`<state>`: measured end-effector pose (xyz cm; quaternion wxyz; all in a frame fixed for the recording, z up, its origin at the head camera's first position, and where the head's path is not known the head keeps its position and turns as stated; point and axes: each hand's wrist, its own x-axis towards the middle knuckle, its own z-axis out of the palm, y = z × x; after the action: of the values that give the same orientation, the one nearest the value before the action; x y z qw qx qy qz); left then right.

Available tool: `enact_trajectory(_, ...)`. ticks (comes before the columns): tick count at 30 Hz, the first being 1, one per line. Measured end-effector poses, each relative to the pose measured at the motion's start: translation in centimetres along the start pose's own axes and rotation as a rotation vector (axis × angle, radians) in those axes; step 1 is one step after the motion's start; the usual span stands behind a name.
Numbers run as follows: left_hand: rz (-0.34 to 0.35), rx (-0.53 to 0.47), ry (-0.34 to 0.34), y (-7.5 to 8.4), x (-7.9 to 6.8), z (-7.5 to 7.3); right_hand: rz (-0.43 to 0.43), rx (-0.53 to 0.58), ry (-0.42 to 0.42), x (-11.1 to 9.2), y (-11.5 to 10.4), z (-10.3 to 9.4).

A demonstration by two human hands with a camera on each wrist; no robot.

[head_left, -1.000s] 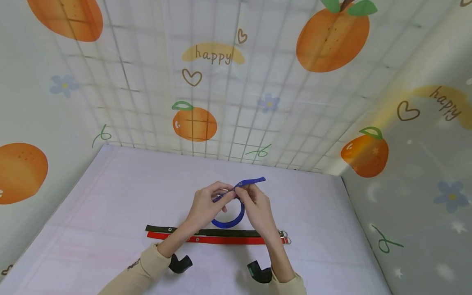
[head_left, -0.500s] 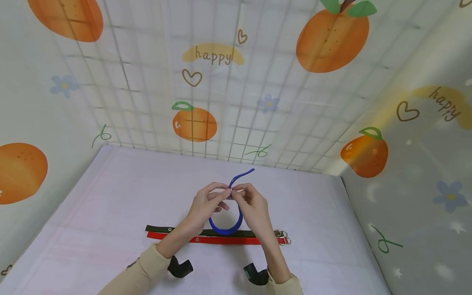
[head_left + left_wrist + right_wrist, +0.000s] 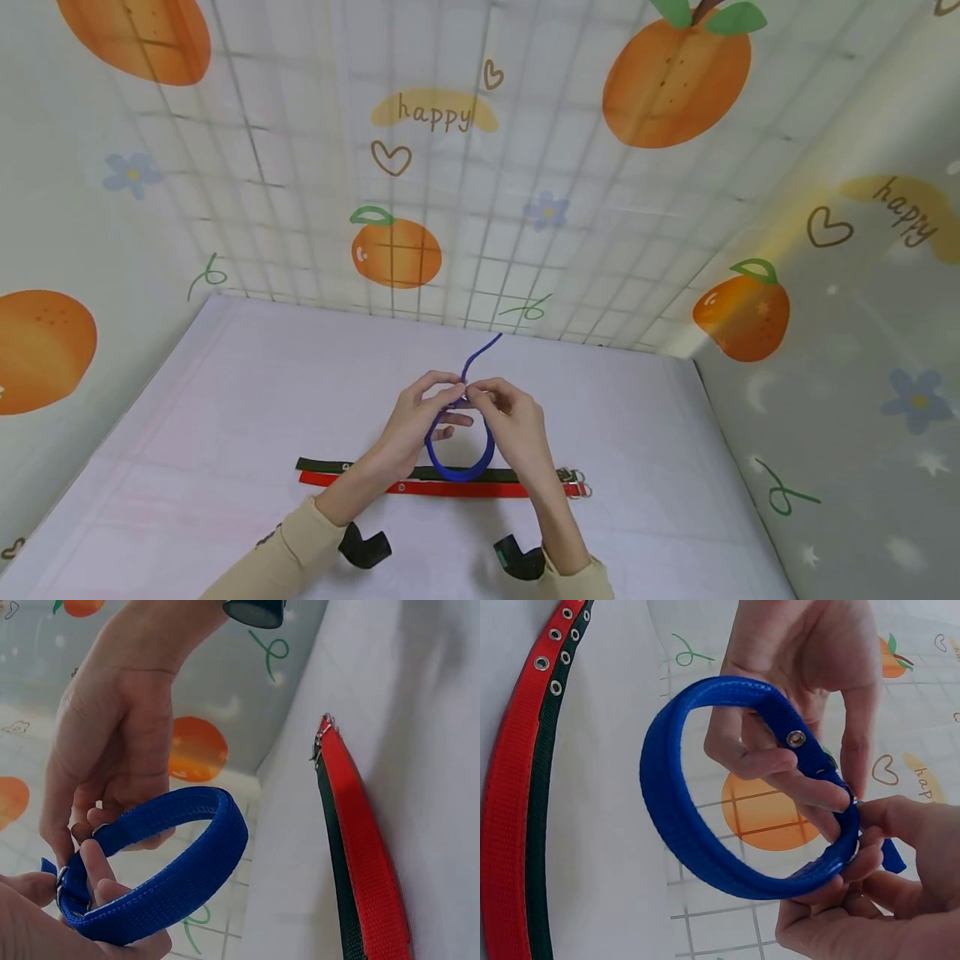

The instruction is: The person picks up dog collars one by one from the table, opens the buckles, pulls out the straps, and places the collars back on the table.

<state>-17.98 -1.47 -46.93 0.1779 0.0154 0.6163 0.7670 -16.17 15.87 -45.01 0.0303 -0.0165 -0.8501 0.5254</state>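
A blue collar [image 3: 462,474] is bent into a ring in front of me, its webbing dotted with metal eyelets. My left hand [image 3: 411,417] and right hand [image 3: 517,427] pinch it together at the top of the ring, where the metal buckle [image 3: 61,886] sits. The strap's free tail [image 3: 480,353] sticks up past the fingertips. In the right wrist view, fingers of the left hand [image 3: 802,675] reach through the ring beside an eyelet [image 3: 796,739]. Fingers partly cover the buckle.
A dark green collar [image 3: 495,475] and a red collar [image 3: 472,490] lie side by side on the white table [image 3: 187,467], buckles at the right. Nearer stand two black elbow-shaped pieces [image 3: 365,547], one by each forearm. Printed cloth walls [image 3: 315,208] enclose the table.
The collar's tail has swung from pointing right to pointing more upward and is pulled through at the fingertips. The ring hangs slightly lower, and the right hand has shifted a little left.
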Motion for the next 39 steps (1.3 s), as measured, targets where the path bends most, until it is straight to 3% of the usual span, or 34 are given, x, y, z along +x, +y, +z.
enact_trajectory(9,-0.004,0.009,-0.006,-0.06,-0.18,0.35,-0.001,0.040,-0.009,-0.10,-0.12,-0.20)
enact_trajectory(17,-0.001,0.015,-0.008,0.06,-0.20,0.60,-0.002,-0.015,-0.013,-0.02,-0.23,-0.19)
enact_trajectory(29,0.012,0.017,-0.019,0.03,-0.36,0.89,-0.065,-0.127,0.057,-0.35,-0.11,0.19)
enact_trajectory(34,0.020,0.013,-0.023,0.14,-0.30,0.93,-0.051,-0.097,0.072,-0.35,-0.02,0.23)
enact_trajectory(39,0.015,-0.001,-0.029,-0.02,-0.23,0.95,-0.025,-0.031,0.000,-0.40,0.12,0.29)
